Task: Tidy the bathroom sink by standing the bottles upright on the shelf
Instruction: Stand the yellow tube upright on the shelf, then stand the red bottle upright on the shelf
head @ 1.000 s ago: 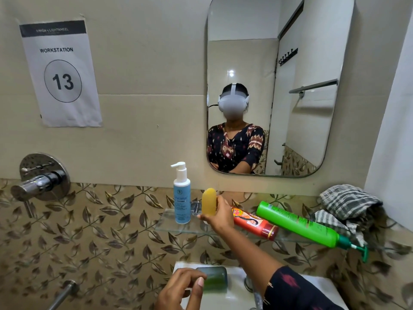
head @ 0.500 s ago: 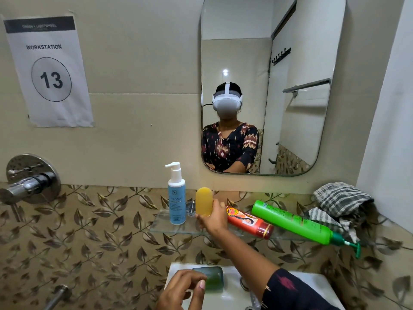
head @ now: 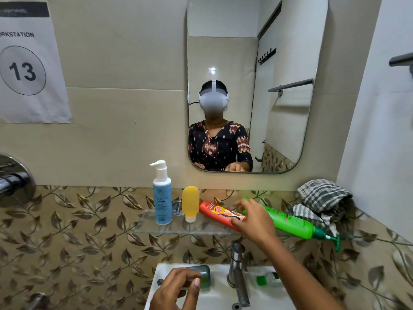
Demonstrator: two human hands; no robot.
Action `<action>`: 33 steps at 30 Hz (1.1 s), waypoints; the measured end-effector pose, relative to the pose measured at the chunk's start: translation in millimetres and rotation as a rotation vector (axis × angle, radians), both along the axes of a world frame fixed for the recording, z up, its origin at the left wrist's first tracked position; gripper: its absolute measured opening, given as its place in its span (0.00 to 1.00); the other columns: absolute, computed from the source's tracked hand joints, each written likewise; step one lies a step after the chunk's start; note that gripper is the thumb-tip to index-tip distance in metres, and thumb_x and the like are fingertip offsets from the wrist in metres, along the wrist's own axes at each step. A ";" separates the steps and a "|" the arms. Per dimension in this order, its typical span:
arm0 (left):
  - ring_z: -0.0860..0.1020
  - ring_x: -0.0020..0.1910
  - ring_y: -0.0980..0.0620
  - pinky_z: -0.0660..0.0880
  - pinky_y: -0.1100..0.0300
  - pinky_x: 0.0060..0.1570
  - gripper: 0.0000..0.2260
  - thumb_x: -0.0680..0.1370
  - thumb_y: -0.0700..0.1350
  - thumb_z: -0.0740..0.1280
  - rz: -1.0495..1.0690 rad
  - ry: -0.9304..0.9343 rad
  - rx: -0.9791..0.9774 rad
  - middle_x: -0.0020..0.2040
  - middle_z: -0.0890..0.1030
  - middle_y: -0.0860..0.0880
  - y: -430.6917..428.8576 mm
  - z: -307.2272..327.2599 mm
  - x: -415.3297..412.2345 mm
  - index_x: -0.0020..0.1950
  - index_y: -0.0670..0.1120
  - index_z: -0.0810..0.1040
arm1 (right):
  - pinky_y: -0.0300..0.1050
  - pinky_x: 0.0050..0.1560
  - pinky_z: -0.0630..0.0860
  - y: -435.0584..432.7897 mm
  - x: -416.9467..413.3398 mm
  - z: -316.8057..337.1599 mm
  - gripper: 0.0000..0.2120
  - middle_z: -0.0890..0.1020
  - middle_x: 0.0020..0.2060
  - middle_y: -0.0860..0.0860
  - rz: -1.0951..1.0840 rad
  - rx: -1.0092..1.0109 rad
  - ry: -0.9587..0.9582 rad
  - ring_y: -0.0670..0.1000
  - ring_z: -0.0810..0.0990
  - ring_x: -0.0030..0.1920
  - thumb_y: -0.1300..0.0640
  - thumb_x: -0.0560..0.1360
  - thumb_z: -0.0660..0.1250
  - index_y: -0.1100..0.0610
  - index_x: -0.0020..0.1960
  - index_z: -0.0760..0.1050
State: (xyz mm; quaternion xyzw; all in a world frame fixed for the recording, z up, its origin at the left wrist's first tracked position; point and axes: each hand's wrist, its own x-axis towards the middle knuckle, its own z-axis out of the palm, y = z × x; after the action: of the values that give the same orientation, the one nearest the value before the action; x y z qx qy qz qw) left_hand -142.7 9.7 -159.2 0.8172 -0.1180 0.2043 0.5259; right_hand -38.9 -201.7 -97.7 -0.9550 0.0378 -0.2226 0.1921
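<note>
On the glass shelf (head: 154,228) a blue pump bottle (head: 162,202) and a yellow bottle (head: 190,202), cap down, stand upright. To their right a red bottle (head: 214,211) and a long green pump bottle (head: 290,222) lie on their sides. My right hand (head: 254,220) hovers with fingers spread over the red bottle's right end, hiding that end. A dark green bottle (head: 204,275) lies on the white sink's rim (head: 219,296). My left hand (head: 176,289) curls around its left end.
A chrome tap (head: 238,269) rises from the sink rim, with a small green and clear item (head: 266,279) to its right. A checked cloth (head: 321,198) is bunched at the shelf's right end. A mirror (head: 290,130) hangs above.
My right hand has let go of the yellow bottle, which now stands alone, and moved right onto the red bottle. My left hand has closed over the dark green bottle.
</note>
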 end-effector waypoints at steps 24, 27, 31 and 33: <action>0.78 0.44 0.65 0.76 0.70 0.40 0.08 0.65 0.62 0.59 -0.065 -0.082 0.054 0.49 0.75 0.65 -53.7 -11.1 21.8 0.38 0.66 0.76 | 0.36 0.29 0.73 -41.5 -14.2 -68.3 0.22 0.80 0.36 0.45 0.063 -0.149 -0.281 0.48 0.79 0.32 0.45 0.57 0.75 0.48 0.49 0.80; 0.77 0.45 0.64 0.76 0.69 0.39 0.05 0.65 0.61 0.61 -0.073 -0.055 0.048 0.49 0.74 0.65 -62.7 -9.5 23.4 0.37 0.69 0.75 | 0.34 0.29 0.74 -45.4 -16.9 -72.0 0.21 0.82 0.39 0.46 0.098 -0.095 -0.310 0.47 0.81 0.32 0.46 0.59 0.73 0.49 0.51 0.81; 0.76 0.47 0.63 0.77 0.68 0.39 0.07 0.69 0.53 0.66 -0.106 -0.029 0.074 0.51 0.73 0.66 -69.0 -7.3 24.2 0.36 0.68 0.75 | 0.35 0.34 0.75 -54.3 -19.8 -71.3 0.19 0.82 0.40 0.46 0.129 -0.024 -0.343 0.44 0.81 0.34 0.45 0.63 0.71 0.50 0.52 0.81; 0.76 0.47 0.62 0.77 0.67 0.39 0.05 0.67 0.55 0.65 -0.114 -0.036 0.075 0.51 0.73 0.66 -71.3 -6.4 23.2 0.37 0.68 0.75 | 0.35 0.38 0.75 -60.9 -20.4 -72.8 0.18 0.82 0.42 0.48 0.169 0.020 -0.373 0.44 0.81 0.38 0.45 0.66 0.67 0.51 0.53 0.80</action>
State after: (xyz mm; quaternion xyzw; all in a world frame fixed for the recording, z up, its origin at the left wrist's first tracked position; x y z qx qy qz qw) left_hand -119.5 -61.6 -165.6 0.8245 -0.1814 0.1841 0.5034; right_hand -59.2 -262.6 -170.5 -0.8952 -0.0762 -0.3782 0.2232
